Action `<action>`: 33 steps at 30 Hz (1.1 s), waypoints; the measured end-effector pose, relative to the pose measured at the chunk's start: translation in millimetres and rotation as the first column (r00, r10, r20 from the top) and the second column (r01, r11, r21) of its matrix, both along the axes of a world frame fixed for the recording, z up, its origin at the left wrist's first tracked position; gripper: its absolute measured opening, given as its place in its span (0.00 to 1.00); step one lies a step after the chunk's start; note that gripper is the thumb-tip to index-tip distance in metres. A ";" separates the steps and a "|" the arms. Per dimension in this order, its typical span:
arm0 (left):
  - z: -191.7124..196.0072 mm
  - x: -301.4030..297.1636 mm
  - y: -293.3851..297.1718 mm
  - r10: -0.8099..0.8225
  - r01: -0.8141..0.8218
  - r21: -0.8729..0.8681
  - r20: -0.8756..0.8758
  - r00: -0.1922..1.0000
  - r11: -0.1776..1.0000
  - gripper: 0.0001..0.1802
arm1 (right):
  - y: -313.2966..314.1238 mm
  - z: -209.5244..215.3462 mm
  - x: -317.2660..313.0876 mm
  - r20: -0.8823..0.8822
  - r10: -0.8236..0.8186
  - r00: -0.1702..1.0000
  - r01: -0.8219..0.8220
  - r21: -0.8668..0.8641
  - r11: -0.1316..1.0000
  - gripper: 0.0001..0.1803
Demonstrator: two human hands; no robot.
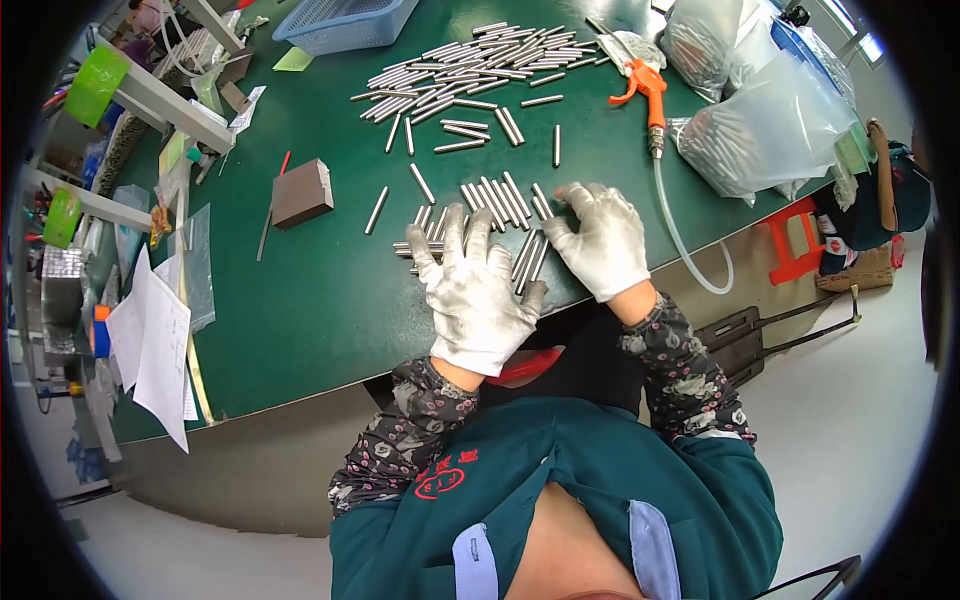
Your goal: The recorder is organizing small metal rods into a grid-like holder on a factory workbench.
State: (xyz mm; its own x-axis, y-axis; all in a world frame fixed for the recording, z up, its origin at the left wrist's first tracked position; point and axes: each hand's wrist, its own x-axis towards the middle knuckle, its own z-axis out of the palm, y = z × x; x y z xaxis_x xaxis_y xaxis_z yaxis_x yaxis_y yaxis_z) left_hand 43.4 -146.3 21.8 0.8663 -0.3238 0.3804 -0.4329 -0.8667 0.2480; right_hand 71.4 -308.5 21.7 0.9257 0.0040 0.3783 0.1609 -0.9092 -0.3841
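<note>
White work gloves, greyed at the fingers, cover both hands. My left hand (472,300) lies with its fingers stretched out and spread over several short metal rods, hiding part of them. Beside its fingertips, a row of metal rods (496,203) lies side by side. A smaller group of rods (530,262) rests between the two hands. My right hand (607,243) is at the right of these rods, its thumb apart from the bent fingers and nothing visible in its grasp. A single rod (541,203) lies close to its fingertips.
Farther back on the green table (290,340) is a large pile of rods (470,65). A brown block (302,194) sits left, papers (150,335) hang at the left edge. An orange air gun (645,90) with a hose and bags of rods (750,135) lie right; a blue basket (345,25) stands behind.
</note>
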 end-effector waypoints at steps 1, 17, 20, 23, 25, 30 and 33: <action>-1.4 0.2 0.0 0.007 -0.007 -0.006 0.018 1.000 1.000 0.16 | 2.3 0.9 3.1 -0.003 0.000 1.000 0.000 0.001 1.000 0.13; 1.7 -2.8 3.8 -0.049 0.049 -0.024 0.009 0.999 0.999 0.19 | -21.2 7.8 -19.9 -0.112 0.519 0.848 -0.512 0.086 0.855 0.10; 0.6 -8.4 19.2 -0.084 0.089 -0.075 0.058 0.995 0.993 0.17 | -13.9 8.3 -19.6 -0.083 0.452 0.888 -0.426 0.222 0.877 0.16; 4.3 -13.5 43.0 0.006 0.010 -0.122 0.123 0.992 0.992 0.18 | -5.6 10.2 -25.0 -0.087 0.374 0.923 -0.370 0.058 0.927 0.35; -0.5 -15.1 58.4 0.086 -0.066 -0.165 0.118 0.989 0.984 0.20 | 5.0 12.0 -28.7 -0.129 0.412 0.902 -0.420 -0.044 0.906 0.35; 5.3 -19.5 52.9 0.088 -0.085 -0.031 0.094 0.992 0.996 0.21 | 5.1 -0.6 -24.3 -0.129 0.426 0.895 -0.432 -0.022 0.901 0.31; 5.6 -14.9 40.5 0.083 -0.079 -0.047 0.100 0.991 0.996 0.18 | 5.4 2.3 -22.3 -0.127 0.445 0.887 -0.450 -0.016 0.893 0.29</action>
